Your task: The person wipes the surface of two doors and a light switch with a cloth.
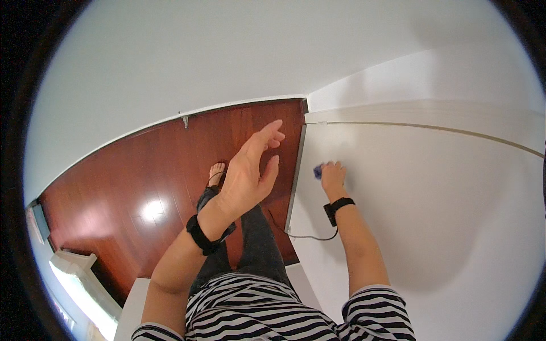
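Observation:
My left hand point(248, 170) is raised in front of me over the floor, its fingers stretched out and the thumb apart, with nothing in it. My right hand point(332, 177) is against the white door point(409, 193), its fingers closed on a small, bunched dark-blue thing that looks like a cloth point(318, 171). Only one edge of it shows beside the fingers; the palm hides the rest. A black band is on each of my wrists, and a thin black cable point(310, 237) runs from the right one.
Red-brown wooden floor point(131, 176) lies below, with my bare foot point(216, 171) on it. A pale wall point(187, 62) rises ahead, with a small metal doorstop point(185, 121) at its foot. To the lower left are a white ledge point(77, 258) and bright light.

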Demonstrator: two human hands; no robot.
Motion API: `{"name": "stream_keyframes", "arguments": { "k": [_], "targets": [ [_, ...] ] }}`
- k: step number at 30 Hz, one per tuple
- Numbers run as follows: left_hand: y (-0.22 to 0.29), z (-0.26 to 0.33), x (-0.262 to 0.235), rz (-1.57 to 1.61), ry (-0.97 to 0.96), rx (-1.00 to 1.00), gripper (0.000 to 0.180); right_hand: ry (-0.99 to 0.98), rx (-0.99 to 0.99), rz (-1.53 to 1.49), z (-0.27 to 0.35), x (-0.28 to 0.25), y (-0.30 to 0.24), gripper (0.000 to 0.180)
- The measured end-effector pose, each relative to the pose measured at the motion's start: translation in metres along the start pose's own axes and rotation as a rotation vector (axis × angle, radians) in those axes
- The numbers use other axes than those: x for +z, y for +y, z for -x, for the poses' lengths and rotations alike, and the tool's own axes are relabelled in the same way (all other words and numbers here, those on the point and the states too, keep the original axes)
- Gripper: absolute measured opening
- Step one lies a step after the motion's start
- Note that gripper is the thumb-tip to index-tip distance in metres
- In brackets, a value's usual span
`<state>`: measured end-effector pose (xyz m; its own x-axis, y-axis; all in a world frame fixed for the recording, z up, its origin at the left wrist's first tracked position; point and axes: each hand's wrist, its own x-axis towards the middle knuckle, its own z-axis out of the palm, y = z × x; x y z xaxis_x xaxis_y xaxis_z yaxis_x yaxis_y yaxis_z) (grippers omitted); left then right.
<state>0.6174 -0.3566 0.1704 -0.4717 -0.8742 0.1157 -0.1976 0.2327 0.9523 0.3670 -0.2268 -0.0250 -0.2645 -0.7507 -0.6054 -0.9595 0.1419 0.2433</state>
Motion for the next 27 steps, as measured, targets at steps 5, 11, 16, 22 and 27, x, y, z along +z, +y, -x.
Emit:
{"name": "stream_keyframes", "arguments": {
  "k": [5, 11, 16, 22, 27],
  "targets": [
    [-0.001, 0.005, 0.007, 0.078, 0.046, -0.022, 0.060, 0.577, 0.130, -0.213, 0.023, -0.086, 0.041, 0.033],
    [0.008, 0.030, -0.031, 0.242, -0.098, -0.104, 0.058, 0.971, 0.339, -0.004, 0.127, -0.192, 0.065, 0.048],
    [-0.003, 0.048, -0.052, 0.228, -0.125, -0.073, 0.058, 0.838, 0.453, 0.251, 0.139, -0.166, 0.055, 0.043],
    [-0.045, 0.071, -0.061, 0.208, -0.161, -0.118, 0.056, 0.407, 0.253, 0.186, 0.111, -0.033, 0.000, 0.030],
    [-0.070, 0.091, -0.057, 0.167, -0.155, -0.145, 0.054, 0.093, 0.158, 0.132, 0.144, 0.075, -0.053, 0.022]
  ]
}}
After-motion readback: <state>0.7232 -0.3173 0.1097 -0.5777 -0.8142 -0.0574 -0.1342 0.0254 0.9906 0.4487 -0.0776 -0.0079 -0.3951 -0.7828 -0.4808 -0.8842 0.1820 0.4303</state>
